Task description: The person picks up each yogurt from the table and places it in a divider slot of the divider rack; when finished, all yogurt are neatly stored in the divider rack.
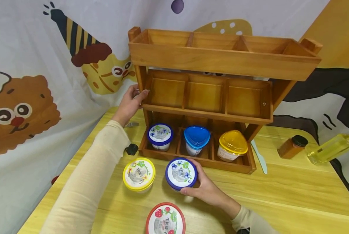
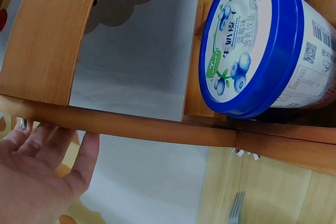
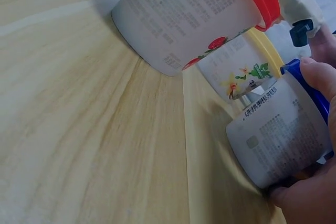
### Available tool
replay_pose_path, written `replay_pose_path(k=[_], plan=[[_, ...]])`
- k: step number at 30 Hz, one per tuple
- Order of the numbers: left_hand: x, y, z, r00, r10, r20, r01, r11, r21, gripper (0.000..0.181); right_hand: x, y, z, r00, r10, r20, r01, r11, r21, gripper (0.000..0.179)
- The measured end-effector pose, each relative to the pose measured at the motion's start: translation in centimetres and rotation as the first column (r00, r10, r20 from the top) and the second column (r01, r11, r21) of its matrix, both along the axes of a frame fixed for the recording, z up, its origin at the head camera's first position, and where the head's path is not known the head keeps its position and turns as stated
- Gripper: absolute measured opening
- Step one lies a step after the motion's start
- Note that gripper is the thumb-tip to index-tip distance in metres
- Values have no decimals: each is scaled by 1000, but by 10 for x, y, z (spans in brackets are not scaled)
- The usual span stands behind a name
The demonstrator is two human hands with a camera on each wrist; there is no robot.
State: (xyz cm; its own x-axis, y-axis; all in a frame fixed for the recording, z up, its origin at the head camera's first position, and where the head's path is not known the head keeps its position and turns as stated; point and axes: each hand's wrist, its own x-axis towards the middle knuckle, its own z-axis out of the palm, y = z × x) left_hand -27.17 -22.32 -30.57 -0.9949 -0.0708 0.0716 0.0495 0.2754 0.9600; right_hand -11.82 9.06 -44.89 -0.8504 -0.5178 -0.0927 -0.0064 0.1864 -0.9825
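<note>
My left hand grips the left side post of a three-tier wooden rack, thumb on the front side and fingers behind. My right hand holds a blueberry tub by its sides, close over the table in front of the rack; its printed wall shows in the right wrist view. Left of it stands a yellow-lidded tub, and nearer me a red-lidded strawberry tub. The bottom tier holds a second blueberry tub, a blue-lidded cup and a yellow-lidded cup.
Right of the rack lie a pale blue knife, a black-capped spice jar and an oil bottle. A fork lies by the rack's left side. Behind hangs a printed cloth.
</note>
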Motion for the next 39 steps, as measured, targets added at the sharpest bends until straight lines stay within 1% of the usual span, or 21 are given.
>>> replay_pose_path(k=[10,13,16,20,25,29,32,35,38,39], plan=[[1,0,1,1000,10,0,-10,1000,-3,58,3,1,5,999,-18,-37,17,1000,-21,98],[1,0,1,1000,7,-1,-7,1000,-7,57,5,4,11,998,-25,-54,23,999,-26,98],[1,1,1,1000,4,-4,-4,1000,-8,57,7,8,20,998,-34,-51,31,998,-53,99],[0,0,1,1000,5,-4,-5,1000,-2,57,10,16,36,997,-35,-67,28,994,-104,99],[0,0,2,1000,8,-3,-8,1000,-3,58,14,29,60,986,-43,-160,16,986,-166,97],[0,0,3,1000,6,-3,-6,1000,-2,58,15,41,84,968,-79,-236,25,974,-225,98],[0,0,3,1000,5,-2,-5,1000,-5,58,13,49,103,952,-112,-286,27,958,-285,100],[1,0,2,1000,1,0,-1,1000,-5,58,12,57,121,939,-152,-310,36,937,-348,104],[1,0,1,1000,-6,5,6,1000,-3,60,10,65,135,923,-213,-319,79,919,-385,105],[1,0,1,1000,-9,6,9,1000,-4,60,9,67,139,917,-238,-321,94,910,-405,104]])
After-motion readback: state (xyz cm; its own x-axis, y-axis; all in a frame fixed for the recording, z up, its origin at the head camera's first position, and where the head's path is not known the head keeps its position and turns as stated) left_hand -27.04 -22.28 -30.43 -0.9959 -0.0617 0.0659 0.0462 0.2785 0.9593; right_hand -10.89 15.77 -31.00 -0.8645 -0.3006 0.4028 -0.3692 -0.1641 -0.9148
